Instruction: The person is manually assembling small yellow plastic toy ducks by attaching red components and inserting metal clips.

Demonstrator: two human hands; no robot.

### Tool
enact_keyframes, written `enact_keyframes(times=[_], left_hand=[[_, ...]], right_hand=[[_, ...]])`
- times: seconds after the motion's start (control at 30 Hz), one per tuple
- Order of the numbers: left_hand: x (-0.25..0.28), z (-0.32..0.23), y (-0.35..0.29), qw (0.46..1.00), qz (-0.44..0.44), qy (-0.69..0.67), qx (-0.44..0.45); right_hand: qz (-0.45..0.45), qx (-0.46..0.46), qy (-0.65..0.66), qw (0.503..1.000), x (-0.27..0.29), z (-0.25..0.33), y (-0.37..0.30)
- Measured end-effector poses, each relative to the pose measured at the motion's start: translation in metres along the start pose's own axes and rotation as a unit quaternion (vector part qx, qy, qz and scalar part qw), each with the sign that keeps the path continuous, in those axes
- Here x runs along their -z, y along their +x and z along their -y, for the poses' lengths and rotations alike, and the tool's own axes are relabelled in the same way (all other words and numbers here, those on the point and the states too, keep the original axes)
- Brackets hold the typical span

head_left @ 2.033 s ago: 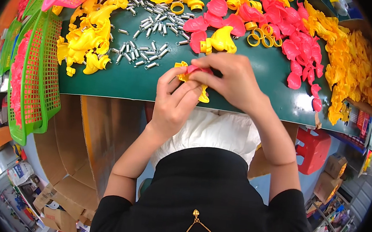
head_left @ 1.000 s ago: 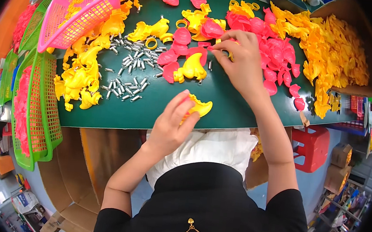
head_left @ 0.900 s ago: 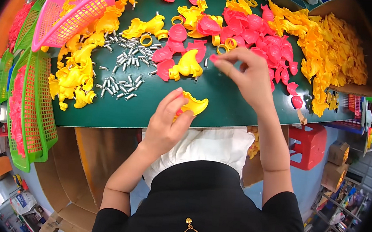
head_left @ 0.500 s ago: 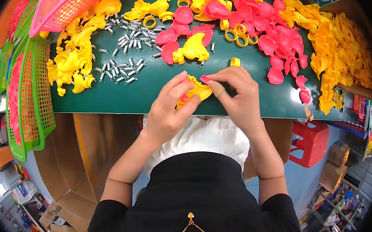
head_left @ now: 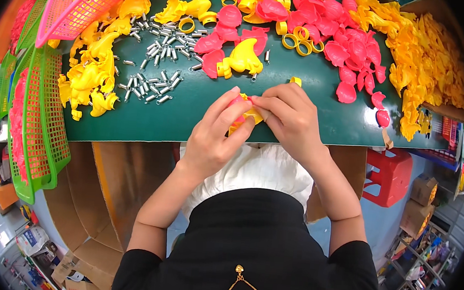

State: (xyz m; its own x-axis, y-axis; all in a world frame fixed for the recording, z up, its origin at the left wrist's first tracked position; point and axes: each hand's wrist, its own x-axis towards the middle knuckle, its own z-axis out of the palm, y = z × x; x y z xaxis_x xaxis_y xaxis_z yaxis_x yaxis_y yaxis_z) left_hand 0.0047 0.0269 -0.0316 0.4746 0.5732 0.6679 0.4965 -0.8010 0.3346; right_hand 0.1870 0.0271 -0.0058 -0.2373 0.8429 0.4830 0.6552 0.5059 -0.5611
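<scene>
Close to the table's near edge, my left hand (head_left: 213, 135) grips a yellow plastic shell (head_left: 253, 115) with a pink plastic piece (head_left: 239, 102) against it. My right hand (head_left: 294, 120) pinches at the shell's upper right side; its fingertips hide most of the small pink part there. Just beyond the hands lies a yellow moulded figure half (head_left: 245, 56) beside pink cupped shells (head_left: 213, 61). A yellow ring (head_left: 296, 81) rests near my right fingers. Small silver metal cylinders (head_left: 157, 86), looking like springs, are scattered to the left.
Yellow parts (head_left: 98, 61) pile at the left, beside pink (head_left: 86, 8) and green baskets (head_left: 47, 118). Pink shells (head_left: 356, 51) and yellow rings (head_left: 301, 43) lie farther back. A carton (head_left: 459, 71) spills yellow parts at right. A red stool (head_left: 392, 178) stands below the green table (head_left: 134, 125).
My right hand has moved slightly left, bringing the small pink part against the yellow shell. The left hand keeps its grip, and the shell has turned a little.
</scene>
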Motion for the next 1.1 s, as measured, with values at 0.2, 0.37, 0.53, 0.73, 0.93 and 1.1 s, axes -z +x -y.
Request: enact_keyframes(times=[0.2, 0.37, 0.53, 0.73, 0.93, 1.1], left_hand=[[0.001, 0.000, -0.004, 1.000, 0.001, -0.004, 0.016], [0.003, -0.005, -0.010, 0.972, -0.066, -0.163, 0.154], [0.005, -0.003, -0.007, 0.960, -0.010, -0.224, 0.170], [0.012, -0.036, 0.018, 0.766, -0.159, -0.528, 0.329], [0.024, -0.016, 0.015, 0.440, -0.024, -0.796, 0.415], [0.020, -0.015, 0.016, 0.425, -0.036, -0.787, 0.445]], right_hand=[[0.068, 0.003, -0.001, 0.998, 0.012, 0.007, -0.004], [0.045, -0.041, 0.088, 0.994, 0.004, 0.002, -0.007], [0.038, -0.026, 0.081, 0.996, 0.005, -0.010, -0.002], [-0.075, 0.060, 0.070, 0.993, 0.011, -0.011, 0.006], [-0.044, -0.081, 0.055, 0.994, 0.024, -0.026, 0.032], [0.029, -0.097, -0.130, 0.986, 0.007, -0.033, 0.057]])
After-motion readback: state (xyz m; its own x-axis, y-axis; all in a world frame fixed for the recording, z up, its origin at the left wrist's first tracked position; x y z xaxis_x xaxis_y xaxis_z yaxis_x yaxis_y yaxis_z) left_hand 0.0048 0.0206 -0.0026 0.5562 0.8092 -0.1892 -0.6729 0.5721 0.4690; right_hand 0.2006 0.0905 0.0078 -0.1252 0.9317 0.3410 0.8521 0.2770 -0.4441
